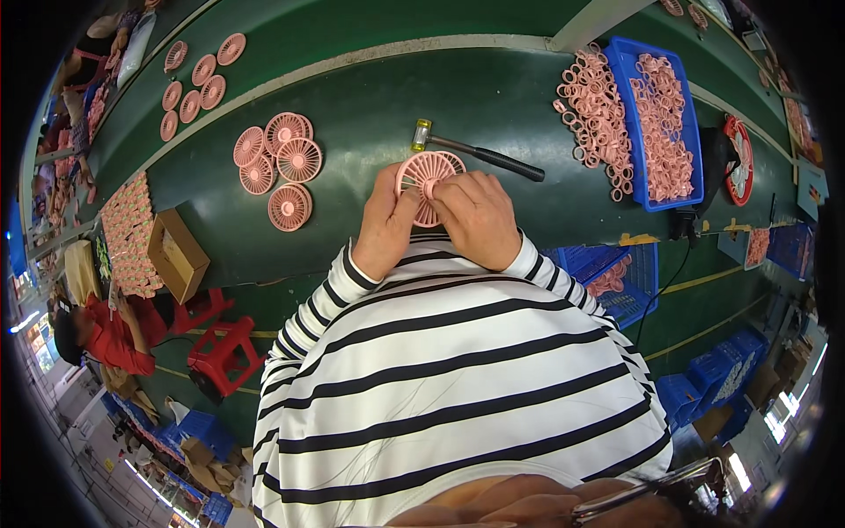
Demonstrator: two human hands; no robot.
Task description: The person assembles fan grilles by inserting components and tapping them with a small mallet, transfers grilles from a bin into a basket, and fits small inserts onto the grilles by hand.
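Close to my body, above the table's near edge, I hold a round pink fan grille (421, 165) with thin spokes. My left hand (385, 222) grips its left rim, thumb on the front. My right hand (481, 216) is closed at the hub and lower right side, its fingertips pressed on the middle; whether they pinch a small part there I cannot tell. Just beyond the grille lies a hammer (475, 154) with a yellow-faced head and black handle. Several more pink fan grilles (299, 160) lie loosely grouped to the left, some overlapping.
On the right, a blue bin (623, 66) holds many small pink rings, with a loose pile of rings (591, 114) beside it. A red-rimmed fan (741, 158) stands farther right. At left are a cardboard box (180, 268), a red stool (224, 356) and a person in red (114, 339).
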